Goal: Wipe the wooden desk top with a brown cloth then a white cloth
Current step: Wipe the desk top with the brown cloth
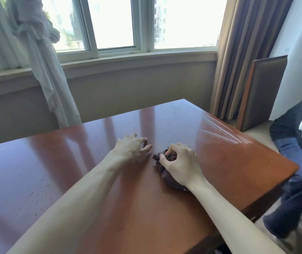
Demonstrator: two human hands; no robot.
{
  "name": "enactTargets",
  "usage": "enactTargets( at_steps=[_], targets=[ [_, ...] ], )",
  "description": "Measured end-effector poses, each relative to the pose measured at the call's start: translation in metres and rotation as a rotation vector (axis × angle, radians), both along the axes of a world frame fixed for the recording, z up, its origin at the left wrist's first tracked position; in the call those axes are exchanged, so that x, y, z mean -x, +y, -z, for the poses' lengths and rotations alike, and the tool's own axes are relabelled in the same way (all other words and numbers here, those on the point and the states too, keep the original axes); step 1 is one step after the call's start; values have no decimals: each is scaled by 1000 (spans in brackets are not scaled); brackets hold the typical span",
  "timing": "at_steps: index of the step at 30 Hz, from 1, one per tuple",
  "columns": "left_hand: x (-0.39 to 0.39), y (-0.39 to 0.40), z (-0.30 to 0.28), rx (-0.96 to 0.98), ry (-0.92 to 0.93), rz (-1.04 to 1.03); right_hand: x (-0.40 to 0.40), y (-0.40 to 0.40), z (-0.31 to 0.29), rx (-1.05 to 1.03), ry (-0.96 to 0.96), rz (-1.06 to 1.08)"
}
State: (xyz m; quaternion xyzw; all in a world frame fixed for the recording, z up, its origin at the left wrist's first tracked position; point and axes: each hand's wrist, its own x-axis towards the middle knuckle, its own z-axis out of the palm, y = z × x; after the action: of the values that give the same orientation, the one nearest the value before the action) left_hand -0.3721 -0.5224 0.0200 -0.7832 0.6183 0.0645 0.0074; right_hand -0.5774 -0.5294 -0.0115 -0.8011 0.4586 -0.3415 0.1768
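Brown cloth [165,168], bunched on the wooden desk top [73,171], sits gripped under the right hand [181,165]; left hand [132,147], empty with fingers loose, rests at its 10 o'clock.

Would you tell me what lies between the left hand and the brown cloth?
Only bare desk top, in the head view, separates the left hand from the brown cloth.

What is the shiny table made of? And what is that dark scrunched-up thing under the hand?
The desk top looks like reddish-brown wood with a glossy varnish: it mirrors the window in pale streaks, though it could be a veneer. The brown cloth gripped by the right hand looks like soft fabric, since it bunches into crumpled folds. Which fibre, I cannot tell.
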Motion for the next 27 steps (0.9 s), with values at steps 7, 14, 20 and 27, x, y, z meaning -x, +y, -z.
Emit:
enactTargets(
  at_steps=[7, 14, 20, 27],
  targets=[
    [-25, -37, 19, -36, 27, -42, -81, -158, -5, -43, -27, 121],
    [-29, -43, 28, -57, -54, -7, -168, -306, -5, -18, 37, 143],
    [-31, -44, 30, -72, -27, -26, -160, -288, 0, -15, 62, 122],
    [-28, -42, 24, -68, 25, -60, -56, -141, 4, -19, 61, -39]
  ],
)
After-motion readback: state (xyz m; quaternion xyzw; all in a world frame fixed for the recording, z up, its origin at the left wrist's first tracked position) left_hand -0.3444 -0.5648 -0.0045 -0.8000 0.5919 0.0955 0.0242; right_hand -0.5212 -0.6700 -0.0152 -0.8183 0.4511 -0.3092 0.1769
